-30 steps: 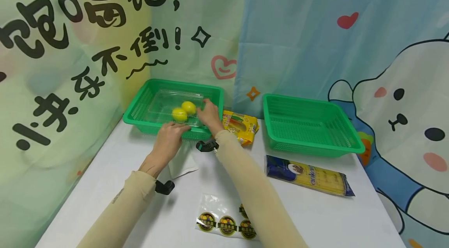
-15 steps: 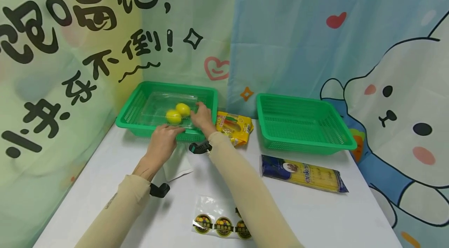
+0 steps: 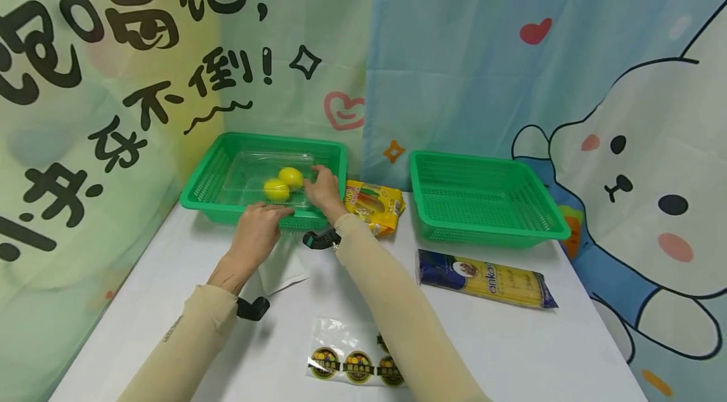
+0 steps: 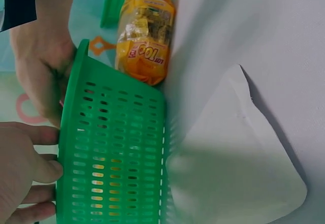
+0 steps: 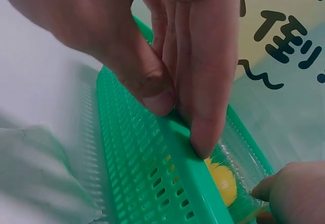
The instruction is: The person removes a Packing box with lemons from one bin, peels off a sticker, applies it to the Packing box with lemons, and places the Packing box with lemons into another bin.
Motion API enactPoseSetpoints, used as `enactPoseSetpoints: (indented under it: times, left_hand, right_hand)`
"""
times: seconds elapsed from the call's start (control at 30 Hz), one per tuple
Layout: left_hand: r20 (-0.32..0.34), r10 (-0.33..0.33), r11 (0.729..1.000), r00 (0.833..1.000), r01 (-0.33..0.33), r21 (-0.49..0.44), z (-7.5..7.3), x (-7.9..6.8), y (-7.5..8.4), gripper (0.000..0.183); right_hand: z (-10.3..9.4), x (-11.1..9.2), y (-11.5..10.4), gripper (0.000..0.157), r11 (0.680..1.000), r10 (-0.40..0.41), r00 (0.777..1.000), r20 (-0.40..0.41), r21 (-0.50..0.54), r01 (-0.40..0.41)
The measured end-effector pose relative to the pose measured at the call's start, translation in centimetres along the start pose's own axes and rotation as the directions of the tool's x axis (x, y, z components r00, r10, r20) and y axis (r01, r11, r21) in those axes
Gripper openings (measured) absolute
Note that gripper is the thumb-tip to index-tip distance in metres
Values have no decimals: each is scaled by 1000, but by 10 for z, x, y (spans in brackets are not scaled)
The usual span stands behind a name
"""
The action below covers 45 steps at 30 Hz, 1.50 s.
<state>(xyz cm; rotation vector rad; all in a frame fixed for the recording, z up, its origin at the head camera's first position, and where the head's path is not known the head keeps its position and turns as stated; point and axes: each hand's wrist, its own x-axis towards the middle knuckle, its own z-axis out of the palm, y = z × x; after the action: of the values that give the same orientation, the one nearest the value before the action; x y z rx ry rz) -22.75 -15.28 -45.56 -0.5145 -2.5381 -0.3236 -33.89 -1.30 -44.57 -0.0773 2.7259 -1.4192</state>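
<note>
In the head view, a clear plastic box (image 3: 247, 175) with two yellow lemons (image 3: 276, 190) showing through it sits inside the left green basket (image 3: 195, 203). My left hand (image 3: 257, 235) grips the front rim; the right wrist view shows its thumb (image 5: 160, 99) outside the rim and fingers inside. My right hand (image 3: 325, 192) reaches over the basket's front right corner. Its fingertips (image 5: 261, 189) hold the box's right end, close to the lemons. Parts of the right hand's fingers are hidden.
A yellow food packet (image 3: 375, 205) lies right of the basket. Further right are a second green basket (image 3: 488, 235) and a spaghetti packet (image 3: 488, 279). White paper (image 3: 281, 269) lies under my left hand, and a clear sheet with round stickers (image 3: 358, 351) lies nearer.
The head view has swung slightly right, so everything sits further left in it. One lemon was blurred a second ago and is sharp now. Both hands keep their places at the basket.
</note>
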Motion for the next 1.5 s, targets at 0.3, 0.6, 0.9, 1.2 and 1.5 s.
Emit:
enactPoseSetpoints:
  times: [0.3, 0.6, 0.9, 1.2, 1.5]
  left_hand:
    - [7, 8, 1000, 1000, -8, 4, 2, 0, -1, 40]
    - [6, 5, 1000, 1000, -5, -7, -1, -1, -1, 42]
    - [-12, 7, 1000, 1000, -8, -6, -3, -1, -1, 41]
    - [21, 4, 1000, 1000, -4, 3, -3, -1, 1, 41]
    - [22, 2, 1000, 1000, -2, -7, -3, 0, 1, 40]
  right_hand:
    - [-2, -2, 0, 45, 1000, -2, 999, -41, 25, 3]
    - [-4, -4, -6, 42, 999, 15, 996, -83, 37, -12]
    - [-4, -6, -7, 40, 998, 2, 994, -114, 65, 5]
    - [-7, -9, -8, 36, 996, -28, 990, -139, 79, 39]
    - [-15, -12, -16, 34, 994, -66, 985, -157, 78, 79]
